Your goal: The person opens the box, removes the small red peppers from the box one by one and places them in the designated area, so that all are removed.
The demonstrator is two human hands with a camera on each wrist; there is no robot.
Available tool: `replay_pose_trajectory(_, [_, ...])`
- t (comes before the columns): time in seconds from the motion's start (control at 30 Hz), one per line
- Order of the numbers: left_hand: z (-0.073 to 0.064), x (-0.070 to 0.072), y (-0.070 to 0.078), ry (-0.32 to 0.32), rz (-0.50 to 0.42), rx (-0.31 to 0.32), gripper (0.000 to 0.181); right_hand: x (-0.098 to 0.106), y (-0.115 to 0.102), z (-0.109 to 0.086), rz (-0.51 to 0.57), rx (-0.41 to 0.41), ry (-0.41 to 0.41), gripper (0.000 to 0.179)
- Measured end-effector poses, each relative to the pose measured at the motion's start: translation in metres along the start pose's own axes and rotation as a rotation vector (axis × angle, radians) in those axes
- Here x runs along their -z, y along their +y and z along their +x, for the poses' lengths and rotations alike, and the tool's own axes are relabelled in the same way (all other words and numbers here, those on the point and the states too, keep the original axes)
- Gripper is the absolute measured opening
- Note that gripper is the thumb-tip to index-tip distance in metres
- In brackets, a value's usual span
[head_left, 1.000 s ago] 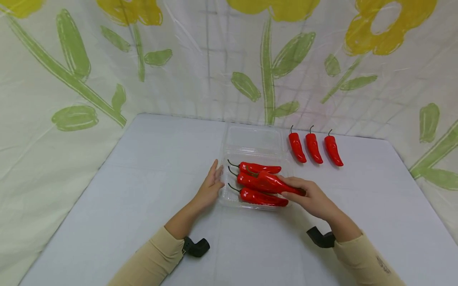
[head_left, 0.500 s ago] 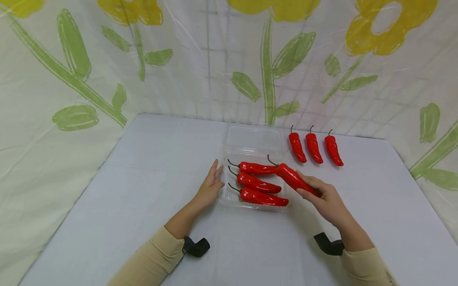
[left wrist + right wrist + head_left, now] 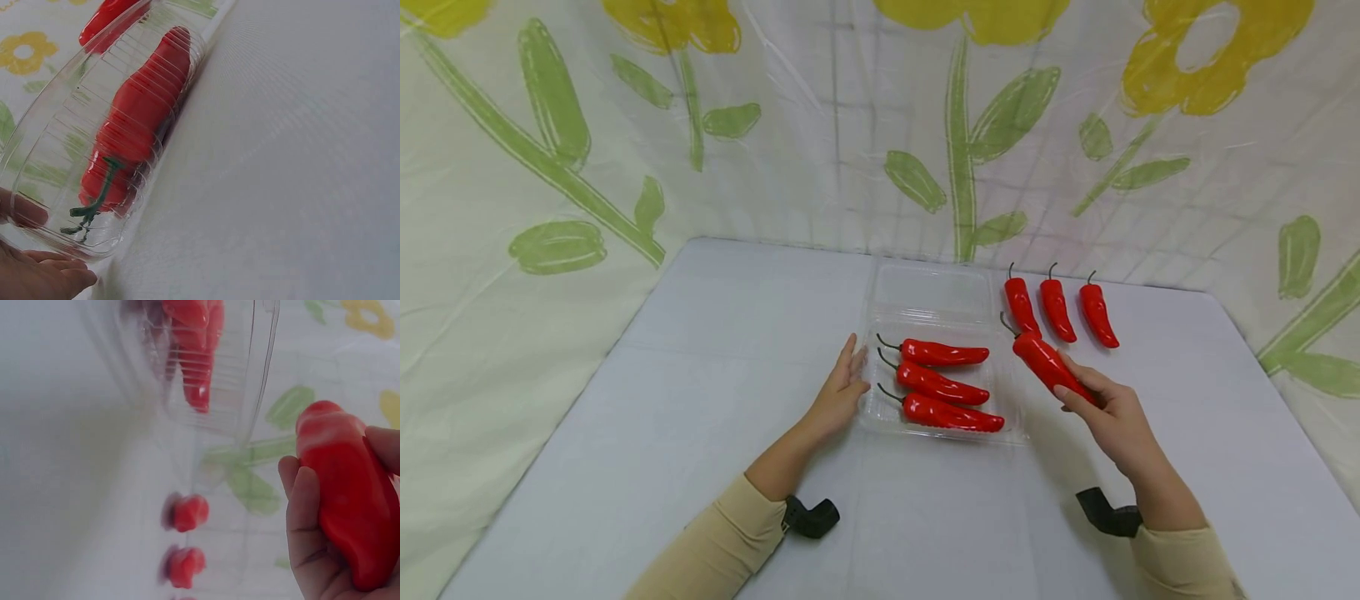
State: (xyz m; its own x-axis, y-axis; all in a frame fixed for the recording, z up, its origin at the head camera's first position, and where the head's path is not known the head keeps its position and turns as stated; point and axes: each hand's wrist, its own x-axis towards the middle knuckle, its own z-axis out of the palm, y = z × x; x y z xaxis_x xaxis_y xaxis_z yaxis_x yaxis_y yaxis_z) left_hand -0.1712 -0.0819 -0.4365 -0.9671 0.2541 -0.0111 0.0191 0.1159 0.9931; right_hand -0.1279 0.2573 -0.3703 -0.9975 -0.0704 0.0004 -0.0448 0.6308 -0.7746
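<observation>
In the head view my right hand (image 3: pixel 1117 421) holds a red chili pepper (image 3: pixel 1047 362) by its tapered end, off the table to the right of the box, its green stem pointing up and left. The right wrist view shows thumb and fingers pinching this pepper (image 3: pixel 347 487). A clear plastic box (image 3: pixel 1009 417) lies with its lid (image 3: pixel 934 287) laid back behind it. Inside lie three red chili peppers (image 3: pixel 943 387), side by side, stems to the left. My left hand (image 3: pixel 837 398) rests against the box's left side, fingers extended; the left wrist view shows the hand (image 3: pixel 44 275) beside that end.
Three more red chili peppers (image 3: pixel 1058 310) lie in a row at the table's back right, the nearest partly behind the held one. A white cloth covers the table (image 3: pixel 737 333). A flower-printed curtain (image 3: pixel 805 125) hangs behind.
My right hand has lifted the chili pepper from above the box and carried it to the right, beyond the box's edge. The left hand stays at the box.
</observation>
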Motion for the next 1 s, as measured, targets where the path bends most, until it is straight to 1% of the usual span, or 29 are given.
replay_pose_trajectory(0.17, [0.0,0.0,-0.001,0.003,-0.002,0.002,0.074,0.004,0.004,0.001,-0.005,-0.012,0.026,0.054])
replay_pose_trajectory(0.4, [-0.001,0.0,0.0,0.004,-0.002,0.006,0.074,0.016,0.011,0.001,-0.016,-0.066,-0.007,0.056])
replay_pose_trajectory(0.57, [-0.001,0.0,0.001,0.005,0.002,0.009,0.074,0.026,0.016,0.002,-0.017,-0.096,-0.005,0.057])
replay_pose_trajectory(0.67, [-0.001,0.0,0.002,0.007,0.006,0.015,0.074,0.032,0.02,0.003,0.014,-0.11,-0.012,0.058])
replay_pose_trajectory(0.83, [-0.001,0.0,0.002,0.012,0.01,0.022,0.074,0.042,0.029,0.009,0.107,-0.143,-0.057,0.058])
replay_pose_trajectory(1.0, [-0.001,-0.001,0.001,0.008,0.014,0.019,0.073,0.053,0.037,0.015,0.155,-0.181,-0.076,0.062])
